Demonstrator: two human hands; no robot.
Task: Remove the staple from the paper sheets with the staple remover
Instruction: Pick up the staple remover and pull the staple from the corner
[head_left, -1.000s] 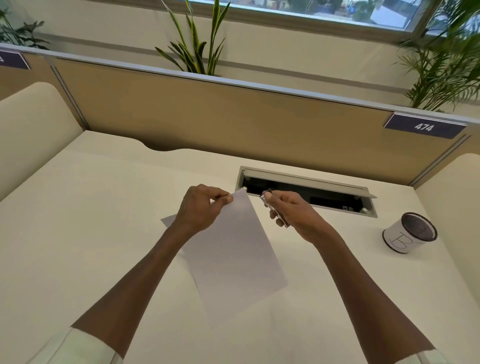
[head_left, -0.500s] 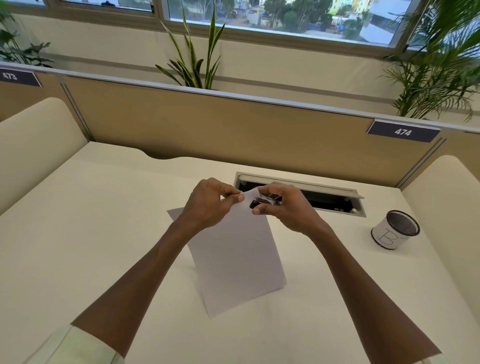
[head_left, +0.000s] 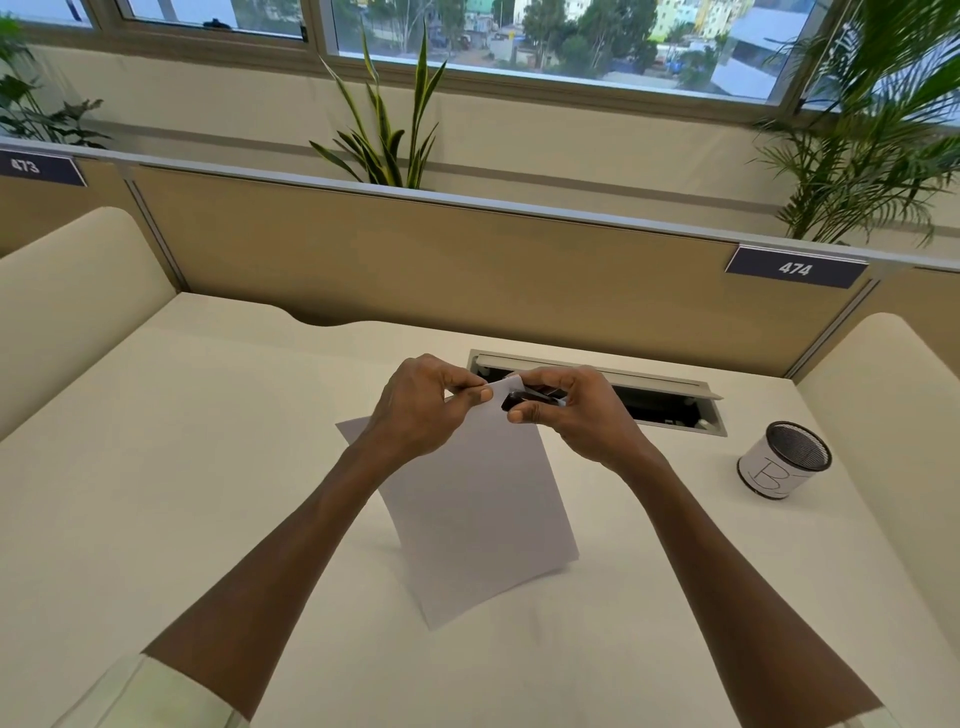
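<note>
**A:** Start close. What room do I have around the hands?

**B:** From my seat, plenty. The desk (head_left: 156, 467) is a smooth, matte cream surface, bare to the left of the forearms and along the near edge. Both forearms reach forward from pale cuffs at the bottom corners and converge toward the middle.

**A:** And the paper?

**B:** The paper sheets (head_left: 478, 519) are flat, thin and white. Their lower corner rests on the desk between my forearms, and the upper part is lifted off the surface, tilted toward me. I see the left hand (head_left: 421, 410) curled, thumb and forefinger closed in a pinch on the top corner.

**A:** The tool?

**B:** The right hand (head_left: 576, 415) is closed around the staple remover (head_left: 527, 399), a small dark piece with a glint of metal, squeezed between thumb and fingers. Its tip meets the same top corner, just beside the left fingertips. I can't make out the staple itself.

**A:** Beyond that?

**B:** Directly behind the hands, a rectangular metal-framed cable slot (head_left: 675, 387) is sunk in the desk. Well to the right stands a round white cup (head_left: 779, 473) with a dark mesh rim. Rounded cream side panels close both flanks, a tan partition (head_left: 415, 270) bounds the far edge, and leafy plants stand behind it below a window.
</note>
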